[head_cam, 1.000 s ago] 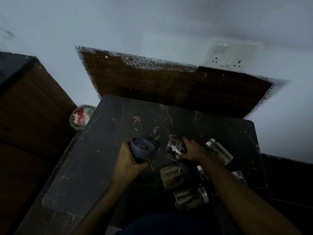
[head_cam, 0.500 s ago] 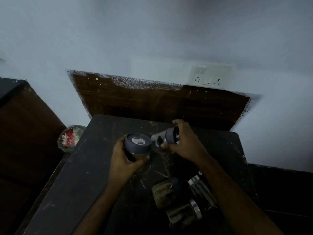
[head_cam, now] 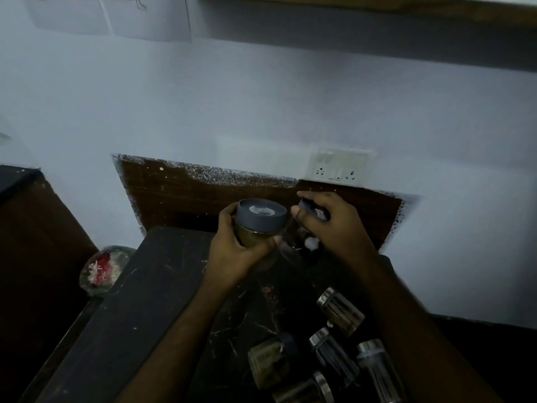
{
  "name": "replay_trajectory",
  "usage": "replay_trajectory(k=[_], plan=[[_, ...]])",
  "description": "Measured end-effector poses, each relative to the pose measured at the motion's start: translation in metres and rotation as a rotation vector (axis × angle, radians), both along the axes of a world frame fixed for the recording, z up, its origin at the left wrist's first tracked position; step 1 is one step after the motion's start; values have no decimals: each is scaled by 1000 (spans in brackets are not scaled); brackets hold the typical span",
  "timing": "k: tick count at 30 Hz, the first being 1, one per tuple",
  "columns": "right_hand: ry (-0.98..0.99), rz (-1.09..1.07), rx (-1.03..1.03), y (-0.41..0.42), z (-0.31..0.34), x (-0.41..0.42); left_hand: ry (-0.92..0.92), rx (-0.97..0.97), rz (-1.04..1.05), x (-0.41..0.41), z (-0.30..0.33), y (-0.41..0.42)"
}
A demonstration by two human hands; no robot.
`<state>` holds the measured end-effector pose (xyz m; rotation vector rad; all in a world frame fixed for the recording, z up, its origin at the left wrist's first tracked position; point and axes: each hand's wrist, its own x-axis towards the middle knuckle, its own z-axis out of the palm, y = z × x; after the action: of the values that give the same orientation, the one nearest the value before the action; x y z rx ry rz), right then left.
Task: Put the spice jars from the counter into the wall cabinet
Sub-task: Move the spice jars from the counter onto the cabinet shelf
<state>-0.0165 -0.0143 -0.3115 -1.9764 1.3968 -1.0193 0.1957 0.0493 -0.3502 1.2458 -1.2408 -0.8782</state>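
Note:
My left hand grips a glass spice jar with a wide grey lid, held upright above the dark counter. Beside it my right hand holds a smaller clear jar with a dark cap, tilted, mostly hidden by my fingers. Several more spice jars lie on the counter near its front right: one with a dark lid, two with metal lids, a tall clear one. The underside of the wall cabinet shows along the top edge.
A dark wooden backsplash panel stands behind the counter, with a white socket plate above its right end. A round glass item with red and white contents sits left of the counter. A dark wooden unit fills the left side.
Both hands have risen with their jars, away from the counter. The view has tilted upward, so the cabinet's underside has come into sight and the jars on the counter sit lower in frame.

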Motion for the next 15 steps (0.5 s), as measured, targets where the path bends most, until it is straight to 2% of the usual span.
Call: replay_trajectory(k=[3,5,10,12,15], plan=[[-4,5,43,-10,35,-9,248,60,-235,3,18,6],[12,11,32,-15,61,-15,331,62,-372,3,31,11],[50,7,-19,-26,111,-10,213,-14,-385,-19,63,-1],[96,-11,-80,-28,128,-4,257,-50,-389,-27,78,-10],[143,-33,-174,-32,158,3,360,-64,-512,-31,99,-24]])
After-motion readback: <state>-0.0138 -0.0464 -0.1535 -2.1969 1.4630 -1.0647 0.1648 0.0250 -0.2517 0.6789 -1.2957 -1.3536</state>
